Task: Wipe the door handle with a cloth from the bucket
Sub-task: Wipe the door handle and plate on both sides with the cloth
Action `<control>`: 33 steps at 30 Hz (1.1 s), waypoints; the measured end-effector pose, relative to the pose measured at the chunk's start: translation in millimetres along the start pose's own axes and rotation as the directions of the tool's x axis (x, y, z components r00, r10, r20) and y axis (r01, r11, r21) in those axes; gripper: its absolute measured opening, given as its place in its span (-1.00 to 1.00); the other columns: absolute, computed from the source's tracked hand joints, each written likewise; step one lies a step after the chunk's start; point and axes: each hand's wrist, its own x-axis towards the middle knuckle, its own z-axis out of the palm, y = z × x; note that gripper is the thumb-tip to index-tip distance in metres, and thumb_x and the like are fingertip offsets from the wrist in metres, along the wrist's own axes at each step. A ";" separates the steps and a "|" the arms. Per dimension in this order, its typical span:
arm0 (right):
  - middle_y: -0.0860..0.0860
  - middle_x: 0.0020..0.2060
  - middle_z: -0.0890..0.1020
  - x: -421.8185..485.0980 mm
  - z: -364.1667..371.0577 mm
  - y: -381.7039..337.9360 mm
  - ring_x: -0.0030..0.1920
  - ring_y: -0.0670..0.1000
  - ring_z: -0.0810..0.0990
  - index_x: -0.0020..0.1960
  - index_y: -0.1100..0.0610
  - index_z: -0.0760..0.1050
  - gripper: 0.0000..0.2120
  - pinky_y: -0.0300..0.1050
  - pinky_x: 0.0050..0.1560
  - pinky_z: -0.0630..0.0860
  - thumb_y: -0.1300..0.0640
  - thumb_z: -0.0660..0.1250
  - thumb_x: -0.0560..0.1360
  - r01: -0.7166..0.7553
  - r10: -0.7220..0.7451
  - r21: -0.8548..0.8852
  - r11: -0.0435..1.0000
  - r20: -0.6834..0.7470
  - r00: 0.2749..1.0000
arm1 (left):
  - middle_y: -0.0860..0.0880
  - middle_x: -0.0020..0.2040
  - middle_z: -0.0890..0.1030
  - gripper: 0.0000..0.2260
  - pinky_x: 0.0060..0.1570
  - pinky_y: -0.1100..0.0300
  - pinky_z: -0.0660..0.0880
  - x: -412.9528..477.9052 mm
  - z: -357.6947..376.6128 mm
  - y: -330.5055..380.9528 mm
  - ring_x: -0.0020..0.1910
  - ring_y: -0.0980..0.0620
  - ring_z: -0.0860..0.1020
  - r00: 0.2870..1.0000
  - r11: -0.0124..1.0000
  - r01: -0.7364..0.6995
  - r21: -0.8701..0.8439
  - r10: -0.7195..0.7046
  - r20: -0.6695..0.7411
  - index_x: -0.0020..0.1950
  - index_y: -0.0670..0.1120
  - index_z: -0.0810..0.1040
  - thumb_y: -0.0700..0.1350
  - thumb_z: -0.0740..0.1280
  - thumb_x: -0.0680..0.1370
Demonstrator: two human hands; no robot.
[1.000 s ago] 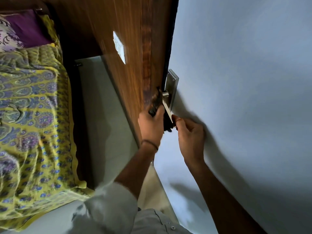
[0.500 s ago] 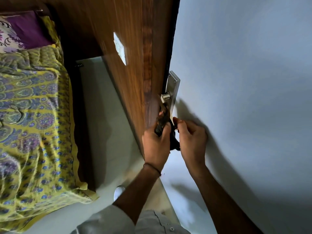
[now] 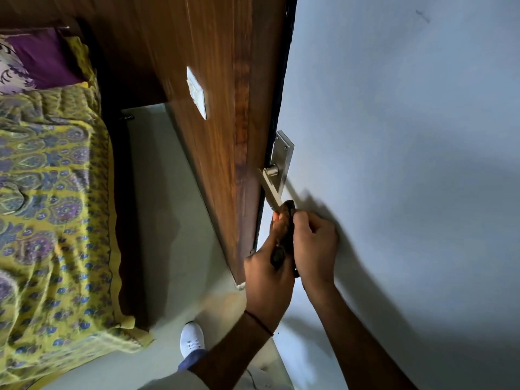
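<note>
Pale grey wall (image 3: 408, 136) fills the space to the right of the fingers, smooth and matte, with the hands' soft shadow lying on it. Dark brown door (image 3: 219, 114), its wood grain running lengthwise and its surface faintly glossy, stands edge-on to the left of the fingers. Brushed-metal door handle (image 3: 271, 190) sits just above them: a flat rectangular backplate, a short round neck, and a slim straight lever slanting down toward the hands.

Half a second ago the dark cloth (image 3: 285, 235) covered the lever near its neck; now most of the lever is bare and the cloth is bunched at its very tip. That suggests one full stroke along the lever is finishing, though the backplate looks untouched.

The left hand (image 3: 267, 266) is curled round the lower part of the cloth, its fingertips (image 3: 277, 218) pressing the top of it against the lever's end. The right hand (image 3: 315, 243) is closed against the cloth's other side, so the limp, crumpled fabric is pinched between the two hands. No bucket is in view.
</note>
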 end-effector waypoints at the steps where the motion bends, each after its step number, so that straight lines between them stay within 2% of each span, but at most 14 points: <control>1: -0.14 -0.64 0.43 -0.2 -0.1 -1.1 -0.55 -0.17 0.37 -0.55 0.00 0.39 -0.52 -0.37 -0.47 0.30 0.26 0.23 0.53 -0.025 0.025 0.017 1.000 0.002 1.000 | 0.15 -0.45 0.58 -0.49 -0.38 0.45 0.45 -3.0 0.9 -3.4 -0.46 0.13 0.57 1.000 1.000 -0.002 0.008 0.002 -0.002 0.41 0.02 0.52 -0.35 0.37 0.51; 4: -0.11 -0.61 0.47 -2.3 0.1 -6.1 -0.53 -0.16 0.40 -0.52 0.05 0.46 -0.54 -0.31 -0.45 0.36 0.23 0.20 0.54 -0.083 0.082 0.056 0.995 0.026 0.996 | 0.09 -0.40 0.57 -0.49 -0.38 0.59 0.34 -5.3 2.3 -1.9 -0.45 0.25 0.53 0.999 1.000 -0.004 0.028 0.005 -0.037 0.39 -0.03 0.54 -0.41 0.36 0.50; 8: -0.14 -0.47 0.66 -2.3 0.4 -8.3 -0.37 -0.17 0.60 -0.33 0.03 0.70 -0.60 -0.24 -0.28 0.53 0.21 0.18 0.54 -0.128 0.127 0.111 0.986 0.019 0.992 | 0.00 -0.43 0.56 -0.59 -0.41 0.47 0.38 2.5 6.4 9.6 -0.47 0.10 0.53 0.992 0.998 0.050 0.029 -0.046 -0.113 0.31 0.02 0.60 -0.33 0.35 0.53; 10: -0.14 -0.38 0.72 -1.4 1.4 -10.0 -0.26 -0.18 0.66 -0.14 0.08 0.75 -0.66 -0.21 -0.19 0.56 0.18 0.20 0.53 -0.160 0.161 0.109 0.981 -0.003 0.987 | 0.06 -0.44 0.54 -0.78 -0.43 0.41 0.42 30.8 6.3 16.6 -0.49 0.22 0.52 0.970 0.990 0.131 -0.050 -0.138 -0.201 0.14 -0.05 0.65 -0.27 0.34 0.56; 13: -0.12 -0.43 0.68 -2.1 1.0 -13.4 -0.34 -0.18 0.62 -0.16 0.14 0.74 -0.67 -0.39 -0.37 0.49 0.22 0.19 0.54 -0.195 0.197 0.095 0.976 -0.004 0.980 | 0.06 -0.40 0.53 -0.90 -0.46 0.35 0.45 71.1 0.3 6.9 -0.40 0.14 0.53 0.915 0.943 0.303 -0.139 -0.328 -0.235 -0.12 -0.16 0.62 -0.22 0.34 0.56; 15: -0.05 -0.37 0.72 -3.7 0.8 -13.6 -0.26 -0.09 0.68 -0.10 0.11 0.76 -0.67 -0.29 -0.28 0.58 0.20 0.20 0.53 -0.198 0.199 0.088 0.976 -0.001 0.980 | -0.07 -0.35 0.60 -0.83 -0.38 0.15 0.57 67.8 -4.6 -4.6 -0.32 -0.09 0.60 0.904 0.893 0.348 -0.285 -0.400 -0.150 -0.25 -0.08 0.60 -0.21 0.36 0.54; 17: 0.03 -0.31 0.74 -3.6 2.2 -10.5 -0.16 0.07 0.71 -0.09 0.07 0.76 -0.70 -0.04 -0.10 0.66 0.15 0.23 0.52 -0.213 0.214 0.085 0.973 -0.012 0.977 | -0.18 -0.32 0.62 -0.78 -0.32 -0.08 0.58 43.1 -8.4 -12.3 -0.33 -0.17 0.60 0.899 0.816 0.393 -0.424 -0.438 -0.010 -0.28 -0.07 0.63 -0.25 0.36 0.55; 20: 0.20 -0.25 0.71 -3.8 3.3 -9.6 -0.24 0.10 0.66 -0.10 0.19 0.71 -0.73 0.06 -0.09 0.63 0.13 0.25 0.51 -0.179 0.179 0.050 0.983 -0.005 0.984 | -0.27 -0.25 0.61 -0.82 -0.28 0.04 0.49 23.9 -15.5 -16.9 -0.28 -0.22 0.56 0.881 0.714 0.460 -0.528 -0.440 0.173 -0.20 -0.11 0.69 -0.29 0.36 0.54; 21: 0.28 -0.22 0.68 -3.3 2.1 -10.4 -0.28 0.12 0.60 -0.11 0.27 0.67 -0.73 0.04 -0.14 0.60 0.14 0.25 0.52 -0.127 0.127 0.021 0.992 -0.004 0.992 | -0.28 -0.19 0.63 -0.88 -0.28 0.08 0.52 31.5 -18.7 -16.9 -0.24 -0.22 0.60 0.858 0.658 0.493 -0.569 -0.474 0.196 -0.11 -0.15 0.70 -0.29 0.37 0.52; 23: 0.34 -0.23 0.64 -2.3 -1.9 -14.2 -0.29 0.21 0.54 -0.13 0.37 0.60 -0.71 0.03 -0.19 0.53 0.17 0.23 0.54 -0.049 0.050 -0.066 0.997 0.018 0.999 | -0.28 -0.01 0.68 -0.81 -0.25 0.11 0.62 56.3 -24.2 -20.2 -0.14 -0.18 0.68 0.800 0.487 0.552 -0.677 -0.538 0.265 0.12 -0.26 0.63 -0.31 0.34 0.53; 26: 0.26 -0.29 0.64 -4.0 -9.3 -19.4 -0.33 0.09 0.49 -0.13 0.35 0.62 -0.70 -0.08 -0.22 0.43 0.17 0.22 0.58 0.005 0.001 -0.125 0.992 0.051 0.999 | -0.16 -0.07 0.74 -0.81 -0.09 0.07 0.62 81.7 -28.0 -15.9 -0.14 -0.08 0.72 0.761 0.349 0.604 -0.717 -0.520 0.388 0.14 -0.22 0.59 -0.25 0.23 0.60; 29: -0.04 -0.27 0.71 -9.9 -15.1 -21.2 -0.22 -0.10 0.63 -0.01 0.15 0.71 -0.64 -0.12 -0.03 0.55 0.01 0.19 0.55 0.077 -0.078 -0.060 0.995 -0.021 0.997 | -0.18 0.00 0.72 -0.76 0.27 -0.04 0.51 77.5 -18.6 -16.9 0.01 -0.12 0.68 0.744 0.299 0.643 -0.705 -0.461 0.483 0.16 -0.21 0.60 -0.20 0.19 0.60; 31: -0.13 -0.18 0.72 -11.8 -19.8 -20.3 -0.07 -0.08 0.71 0.08 0.09 0.71 -0.58 -0.11 0.08 0.61 -0.06 0.15 0.51 0.111 -0.110 0.010 0.994 -0.060 0.992 | -0.17 0.07 0.70 -0.71 0.31 -0.04 0.47 61.3 -10.1 -19.6 0.05 -0.12 0.65 0.709 0.247 0.690 -0.680 -0.421 0.567 0.20 -0.19 0.61 -0.16 0.19 0.58; 33: -0.06 -0.04 0.75 -12.4 -24.1 -18.7 0.06 -0.07 0.71 0.15 0.10 0.68 -0.60 -0.07 0.19 0.60 -0.01 0.14 0.55 0.145 -0.139 0.089 0.985 -0.074 0.988 | -0.16 0.10 0.68 -0.68 0.22 -0.02 0.51 46.3 -6.3 -23.7 0.06 -0.11 0.65 0.676 0.206 0.727 -0.655 -0.382 0.630 0.25 -0.17 0.59 -0.14 0.21 0.55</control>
